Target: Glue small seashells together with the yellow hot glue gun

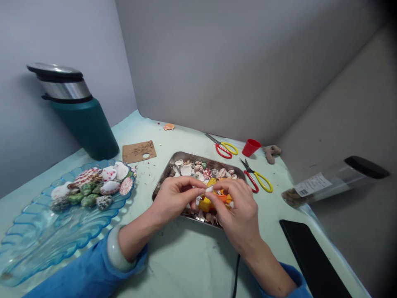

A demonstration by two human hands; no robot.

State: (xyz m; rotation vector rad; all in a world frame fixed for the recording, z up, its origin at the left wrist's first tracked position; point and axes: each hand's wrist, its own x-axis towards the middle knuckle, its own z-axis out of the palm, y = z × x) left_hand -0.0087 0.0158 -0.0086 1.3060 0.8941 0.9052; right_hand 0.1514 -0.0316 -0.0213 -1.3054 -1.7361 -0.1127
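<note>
My left hand (177, 196) and my right hand (237, 207) meet above a metal tray (161, 176). Between the pinched fingertips of both is a small white piece (209, 188), perhaps a bit of shell; the fingers partly cover it. Below them, the tray holds many seashells (186, 170), white, speckled and reddish. Yellow and orange pieces (206, 204) lie under my fingers, partly hidden, so their kind is unclear.
On the left stand a blue glass dish (66, 234) with shells and green stones, and a teal bottle (85, 128). A brown card (139, 152), two pairs of scissors (223, 147), a red cup (250, 147), a clear jar (328, 186) and a black flat object (313, 258) surround the tray.
</note>
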